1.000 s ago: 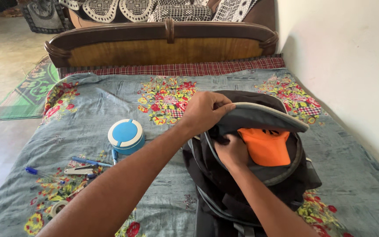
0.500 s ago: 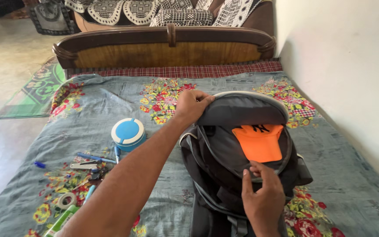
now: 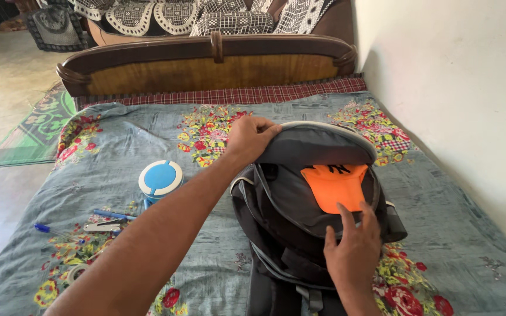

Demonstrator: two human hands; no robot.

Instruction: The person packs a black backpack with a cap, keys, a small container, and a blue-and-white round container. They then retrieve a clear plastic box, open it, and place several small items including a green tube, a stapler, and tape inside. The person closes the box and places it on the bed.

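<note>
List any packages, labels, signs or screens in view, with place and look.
Dark emblem: on the orange cap inside the open backpack, small and black.
Round container: on the bedspread left of the backpack, blue lid with white rim, no label visible.
No signs or screens.

On a bed covered by a grey-blue floral cloth (image 3: 147, 129), the left hand (image 3: 250, 137) grips the raised grey flap of a black fabric backpack (image 3: 276, 234). An orange cloth cap (image 3: 334, 184) lies inside the opening. The right hand (image 3: 355, 251) rests on the near rim, fingers touching the cap. A round blue-and-white container (image 3: 160, 178) sits left of the backpack.
</note>
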